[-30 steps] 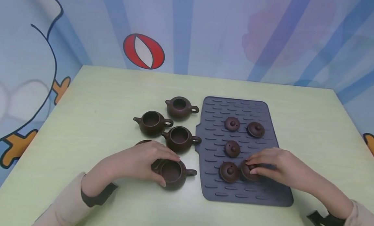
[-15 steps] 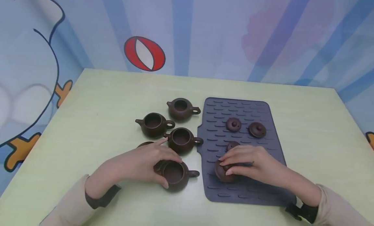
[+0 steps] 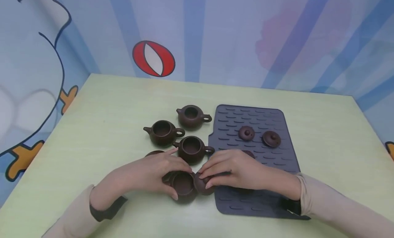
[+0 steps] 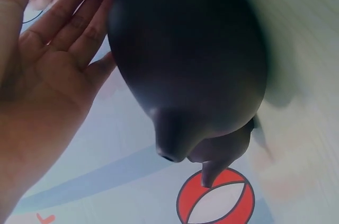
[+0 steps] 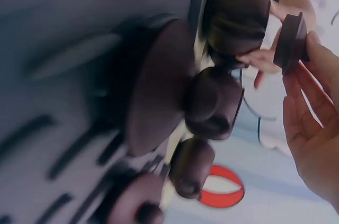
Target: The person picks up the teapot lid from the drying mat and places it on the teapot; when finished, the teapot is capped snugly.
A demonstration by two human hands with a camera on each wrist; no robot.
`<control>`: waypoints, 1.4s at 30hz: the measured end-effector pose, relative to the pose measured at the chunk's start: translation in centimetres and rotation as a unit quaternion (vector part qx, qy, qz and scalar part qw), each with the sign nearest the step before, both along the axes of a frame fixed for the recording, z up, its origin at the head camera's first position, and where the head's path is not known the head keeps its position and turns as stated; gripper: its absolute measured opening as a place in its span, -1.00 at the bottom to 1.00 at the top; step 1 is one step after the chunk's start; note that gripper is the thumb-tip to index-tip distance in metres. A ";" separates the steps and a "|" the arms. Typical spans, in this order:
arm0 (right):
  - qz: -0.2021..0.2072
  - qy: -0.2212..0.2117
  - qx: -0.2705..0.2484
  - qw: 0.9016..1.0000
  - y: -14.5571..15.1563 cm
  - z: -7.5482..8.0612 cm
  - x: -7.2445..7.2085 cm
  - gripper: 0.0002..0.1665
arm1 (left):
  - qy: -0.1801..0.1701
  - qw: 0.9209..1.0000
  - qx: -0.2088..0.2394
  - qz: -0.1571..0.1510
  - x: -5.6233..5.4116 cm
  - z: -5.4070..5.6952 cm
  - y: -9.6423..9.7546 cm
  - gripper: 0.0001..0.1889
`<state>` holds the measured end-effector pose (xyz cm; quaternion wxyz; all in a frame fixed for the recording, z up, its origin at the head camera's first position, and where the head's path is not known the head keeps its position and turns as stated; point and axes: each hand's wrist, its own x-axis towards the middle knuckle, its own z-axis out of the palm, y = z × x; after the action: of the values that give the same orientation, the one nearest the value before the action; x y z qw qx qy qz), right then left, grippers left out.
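My left hand [image 3: 150,173] spans the front teapot [image 3: 184,186], thumb at its near side and fingers at its far side. The teapot is dark brown and lidless, its mouth facing up. Between thumb and fingers my right hand [image 3: 237,170] pinches a brown teapot lid [image 3: 202,185] by its knob, right at the teapot's right rim, covering the handle. The right wrist view shows this lid [image 5: 290,44] raised and seen edge-on. In the left wrist view, a large dark teapot [image 4: 185,60] with its spout fills the middle, beside the left hand [image 4: 58,65].
More lidless teapots [image 3: 191,149] stand close behind the left hand, one mostly hidden by it. On the grey ridged mat [image 3: 234,209] at right lie other lids [image 3: 271,139], two of them partly covered by the right hand. A patterned backdrop [image 3: 227,36] rises behind the table.
My right hand has carried the lid leftward from the mat's right part to the front teapot's rim. My left hand stays on that teapot.
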<state>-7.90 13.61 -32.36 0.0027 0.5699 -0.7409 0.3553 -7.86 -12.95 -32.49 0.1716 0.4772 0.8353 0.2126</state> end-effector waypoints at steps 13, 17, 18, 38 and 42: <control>0.046 0.097 0.007 0.994 -3.0 0.5 0.2 -0.79 | 0.037 0.999 -0.012 0.010 0.7 0.0 0.0 -0.47; 0.046 0.109 0.002 0.993 -3.2 0.5 0.2 -0.79 | 0.013 1.000 -0.009 0.010 0.7 0.1 0.0 -0.51; 0.045 0.115 0.002 0.992 -3.3 0.5 0.2 -0.79 | 0.007 1.000 -0.007 0.011 0.7 0.1 0.0 -0.52; -0.024 0.187 -0.001 0.982 -4.8 -1.1 0.8 -0.74 | -0.029 0.999 0.040 0.000 0.3 -0.3 0.0 -0.51; -0.033 0.171 0.008 0.985 -4.9 -1.3 1.0 -0.73 | -0.035 0.999 0.036 0.003 0.4 -0.3 -0.1 -0.50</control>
<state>-6.95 8.67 -33.70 0.1362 0.5974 -0.7509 0.2466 -7.50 -13.02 -32.77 0.1833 0.4725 0.8221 0.2596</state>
